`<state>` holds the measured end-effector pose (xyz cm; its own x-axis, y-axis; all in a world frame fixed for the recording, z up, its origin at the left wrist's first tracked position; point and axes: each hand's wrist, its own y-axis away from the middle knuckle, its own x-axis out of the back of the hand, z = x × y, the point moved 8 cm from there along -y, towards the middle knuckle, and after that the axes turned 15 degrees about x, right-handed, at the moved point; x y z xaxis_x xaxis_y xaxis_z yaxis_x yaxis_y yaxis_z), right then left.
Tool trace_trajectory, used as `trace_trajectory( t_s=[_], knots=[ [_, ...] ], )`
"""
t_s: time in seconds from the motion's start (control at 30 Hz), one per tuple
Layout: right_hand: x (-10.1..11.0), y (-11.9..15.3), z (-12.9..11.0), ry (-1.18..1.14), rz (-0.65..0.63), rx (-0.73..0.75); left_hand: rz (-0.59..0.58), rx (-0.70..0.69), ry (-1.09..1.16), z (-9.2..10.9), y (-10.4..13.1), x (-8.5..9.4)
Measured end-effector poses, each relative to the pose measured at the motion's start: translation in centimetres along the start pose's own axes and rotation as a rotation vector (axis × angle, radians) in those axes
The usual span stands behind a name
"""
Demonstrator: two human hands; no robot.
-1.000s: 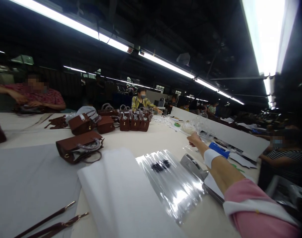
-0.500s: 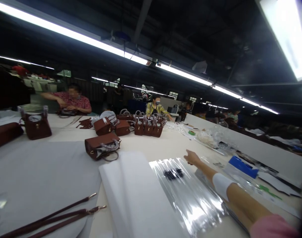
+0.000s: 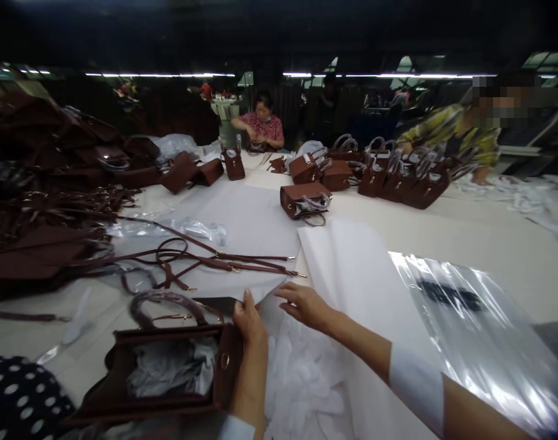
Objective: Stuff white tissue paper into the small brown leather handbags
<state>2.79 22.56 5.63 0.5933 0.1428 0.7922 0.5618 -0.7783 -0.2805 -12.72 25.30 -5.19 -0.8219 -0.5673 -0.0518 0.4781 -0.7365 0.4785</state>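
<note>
Left hand (image 3: 249,321): fingers pinching the near corner of the grey sheet (image 3: 242,226), heel against the brown handbag (image 3: 168,366)
Right hand (image 3: 306,305): open, fingers spread, resting on the white paper stack (image 3: 352,275) just beside the left
Brown handbag: lying open at the near table edge, crumpled white paper inside
Loose straps (image 3: 223,260): on the grey sheet
Clear plastic bags (image 3: 471,324): right of the stack
Row of handbags (image 3: 398,180): far side, by a seated person (image 3: 260,125)

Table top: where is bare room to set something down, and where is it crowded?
Bare cream table lies between the row of small bags and the clear plastic sheets. The left is crowded with loose straps and piled bags. Both hands, left hand and right hand, work beside the open bag.
</note>
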Motion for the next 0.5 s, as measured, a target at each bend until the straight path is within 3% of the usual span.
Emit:
trace_trajectory(
  t_s=[0.13, 0.27, 0.4, 0.5],
  knots=[
    [-2.3, -2.7, -1.3, 0.021, -0.059, 0.058, -0.012, 0.019, -0.003, 0.1, 0.4, -0.2],
    [-3.1, -3.7, -1.3, 0.018, -0.078, 0.024, -0.020, 0.014, -0.008, 0.9, 0.8, 0.4],
    [-3.2, -4.7, -0.8, 0.005, -0.027, -0.048, -0.011, -0.003, -0.081, 1.0, 0.8, 1.0],
    [-3.8, -5.3, 0.7, -0.102, 0.037, -0.124, -0.048, -0.062, 0.019, 0.8, 0.7, 0.8]
  ],
)
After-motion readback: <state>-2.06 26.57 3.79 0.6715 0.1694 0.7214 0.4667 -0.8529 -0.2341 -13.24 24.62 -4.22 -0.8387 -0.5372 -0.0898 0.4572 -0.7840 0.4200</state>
